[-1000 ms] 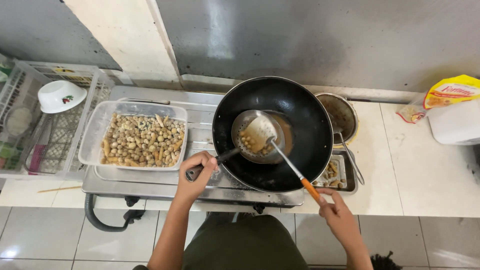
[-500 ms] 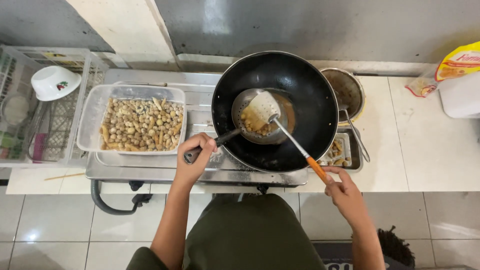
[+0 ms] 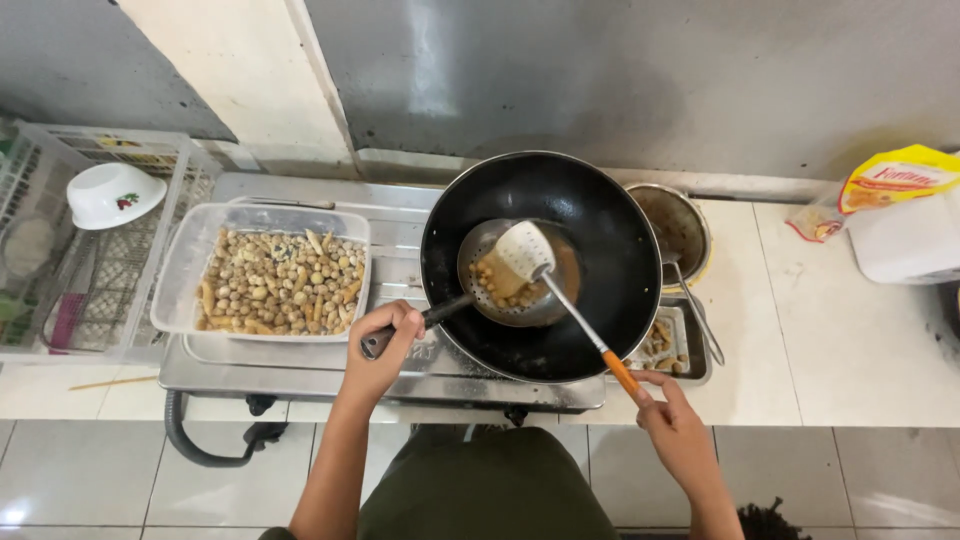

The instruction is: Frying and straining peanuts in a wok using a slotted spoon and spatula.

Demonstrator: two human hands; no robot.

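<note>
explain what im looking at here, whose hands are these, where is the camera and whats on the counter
This is one picture from a camera worn on a person's head, looking straight down, so the two bare arms coming up from the bottom are that person's own. The left hand grips the dark handle of a perforated skimmer ladle, which sits in a black wok with a few fried pieces in it. The right hand holds the orange-handled end of a spatula, whose pale blade rests over the ladle. The wok stands on a steel stove. Left of it is a clear tray of small fried pieces, then a wire rack with a white bowl. Right of the wok are a metal pot and a yellow packet.
</note>
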